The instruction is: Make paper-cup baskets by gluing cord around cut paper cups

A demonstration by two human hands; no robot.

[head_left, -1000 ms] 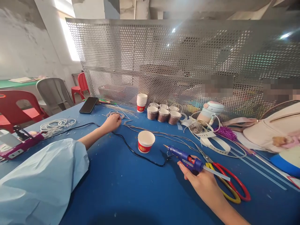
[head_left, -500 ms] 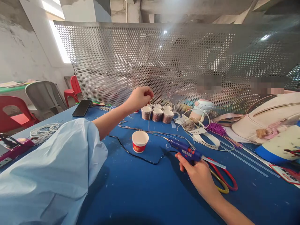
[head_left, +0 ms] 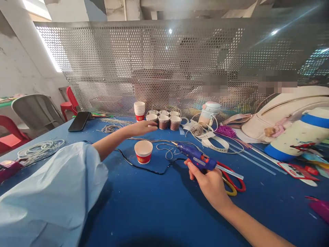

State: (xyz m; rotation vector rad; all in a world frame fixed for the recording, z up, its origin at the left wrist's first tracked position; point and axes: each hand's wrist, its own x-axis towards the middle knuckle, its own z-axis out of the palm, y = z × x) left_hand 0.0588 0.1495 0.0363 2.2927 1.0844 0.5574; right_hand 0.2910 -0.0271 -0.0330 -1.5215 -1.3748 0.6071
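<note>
My right hand (head_left: 208, 183) grips a blue glue gun (head_left: 196, 158) low over the blue table (head_left: 154, 212), nozzle pointing left toward a white and red paper cup (head_left: 143, 151). My left hand (head_left: 142, 127) reaches forward above the table, fingers mostly extended, just in front of several cord-wrapped cups (head_left: 163, 120). Nothing clearly shows in it. A loose grey cord (head_left: 164, 149) lies looped between the cup and the gun. A black cable (head_left: 144, 168) runs from the gun across the table.
Scissors with red and yellow handles (head_left: 232, 180) lie behind my right hand. A stack of paper cups (head_left: 139, 110), a phone (head_left: 79, 121), cord coils (head_left: 38, 149), ribbon (head_left: 216, 144), clear glue sticks (head_left: 254, 159), a beige bag (head_left: 282, 116) and a perforated metal screen (head_left: 164, 65) surround the area.
My left hand came down from its raised position and now reaches out low toward the wrapped cups; a grey cord now lies looped by the glue gun. The right hand keeps its hold on the gun.
</note>
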